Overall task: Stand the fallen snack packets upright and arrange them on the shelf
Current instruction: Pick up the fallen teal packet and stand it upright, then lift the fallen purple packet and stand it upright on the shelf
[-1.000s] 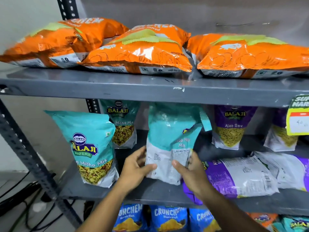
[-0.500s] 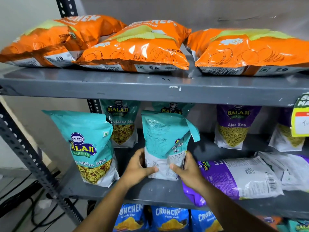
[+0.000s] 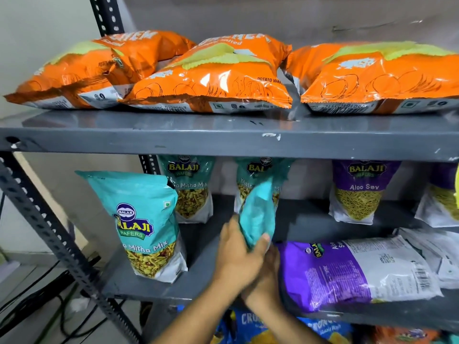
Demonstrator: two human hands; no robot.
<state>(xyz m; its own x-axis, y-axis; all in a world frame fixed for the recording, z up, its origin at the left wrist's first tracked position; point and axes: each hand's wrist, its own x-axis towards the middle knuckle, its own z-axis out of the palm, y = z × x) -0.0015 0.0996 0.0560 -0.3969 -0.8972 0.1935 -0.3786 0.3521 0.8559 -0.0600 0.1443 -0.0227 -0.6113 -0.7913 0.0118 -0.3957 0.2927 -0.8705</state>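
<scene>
On the middle shelf (image 3: 154, 289) my left hand (image 3: 238, 256) grips the lower end of a teal snack packet (image 3: 259, 214), seen edge-on and blurred. My right hand (image 3: 269, 276) lies under and behind the left hand at the packet's base; its grip is hidden. Another teal packet (image 3: 260, 170) stands behind it at the back. Two more teal packets stand upright: one at the front left (image 3: 144, 224), one at the back (image 3: 191, 189). A purple Aloo Sev packet (image 3: 347, 271) lies flat at the right, with a white-backed packet (image 3: 432, 254) fallen beside it.
Purple packets (image 3: 360, 192) stand at the back right. Three orange wafer bags (image 3: 211, 78) lie flat on the top shelf (image 3: 223, 137). Blue packets (image 3: 250, 324) fill the shelf below. A perforated metal brace (image 3: 49, 234) slants at the left, with cables (image 3: 37, 301) on the floor.
The teal packet has been turned from showing its back to edge-on. My hands have come together at its base, left over right. The view has shifted closer.
</scene>
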